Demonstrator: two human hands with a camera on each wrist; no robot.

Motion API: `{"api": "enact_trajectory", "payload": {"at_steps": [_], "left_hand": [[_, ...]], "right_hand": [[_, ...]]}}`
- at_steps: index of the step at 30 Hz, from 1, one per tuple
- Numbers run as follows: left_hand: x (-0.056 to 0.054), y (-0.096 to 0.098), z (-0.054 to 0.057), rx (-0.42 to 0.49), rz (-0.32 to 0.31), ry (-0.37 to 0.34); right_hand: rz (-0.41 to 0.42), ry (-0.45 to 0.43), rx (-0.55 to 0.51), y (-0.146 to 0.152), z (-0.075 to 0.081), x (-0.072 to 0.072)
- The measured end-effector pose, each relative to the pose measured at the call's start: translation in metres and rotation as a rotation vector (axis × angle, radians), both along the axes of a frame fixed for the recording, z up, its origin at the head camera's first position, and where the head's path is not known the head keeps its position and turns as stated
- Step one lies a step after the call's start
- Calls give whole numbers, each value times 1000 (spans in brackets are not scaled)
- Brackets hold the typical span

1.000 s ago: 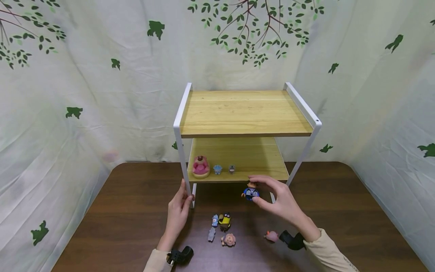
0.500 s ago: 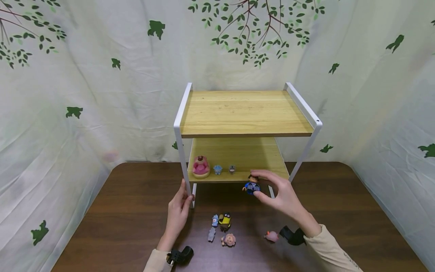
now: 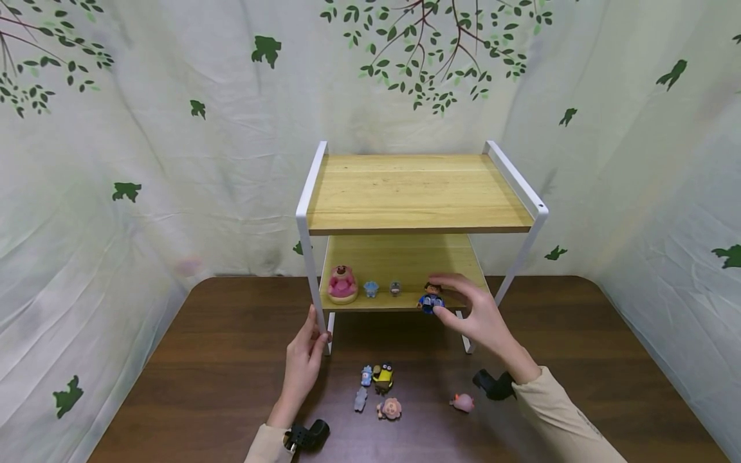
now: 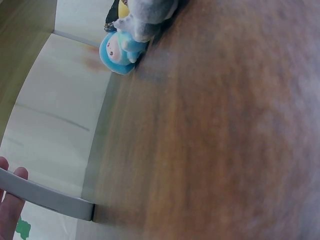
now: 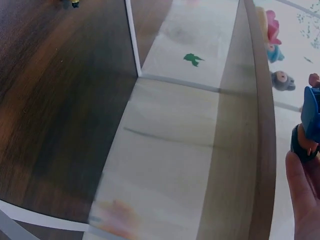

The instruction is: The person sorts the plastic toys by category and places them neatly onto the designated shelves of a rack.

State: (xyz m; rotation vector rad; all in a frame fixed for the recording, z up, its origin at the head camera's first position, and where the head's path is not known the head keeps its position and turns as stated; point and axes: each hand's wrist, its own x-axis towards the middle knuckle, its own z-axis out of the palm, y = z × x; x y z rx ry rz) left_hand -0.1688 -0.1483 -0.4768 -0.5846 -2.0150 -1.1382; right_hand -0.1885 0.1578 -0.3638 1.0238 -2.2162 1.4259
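Note:
My right hand (image 3: 480,321) pinches a toy figure (image 3: 431,301) with dark hair and blue clothes between thumb and fingers. The figure is upright at the front edge of the lower shelf board (image 3: 405,257), right of its middle; the right wrist view shows its blue body (image 5: 311,115) at the right edge. On that board stand a pink bear figure (image 3: 343,284), a small blue figure (image 3: 371,289) and a small grey one (image 3: 395,289). My left hand (image 3: 303,354) holds the white front left leg (image 4: 50,197) of the shelf rack, fingers behind it.
Before the rack, on the brown table (image 3: 231,347), lie a yellow minion figure (image 3: 383,378), a blue figure (image 3: 366,375), a grey figure (image 3: 360,399), a peach-coloured figure (image 3: 390,408) and a pink figure (image 3: 462,403). The rack's upper board (image 3: 417,193) overhangs the lower one.
My right hand has raised the blue-clothed figure and carried it forward, from just below the lower board's front edge up to that edge. The left hand has stayed at the leg.

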Motion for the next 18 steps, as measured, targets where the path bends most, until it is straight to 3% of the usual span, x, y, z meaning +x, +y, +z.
{"api": "enact_trajectory", "payload": {"at_steps": [5,18], "left_hand": [[0,0,0,6,-5,2],[0,0,0,5,-4,-4]], "right_hand": [[-31,-35,18,-4,11,3],[-36,-118,13,-9,13,-6]]}}
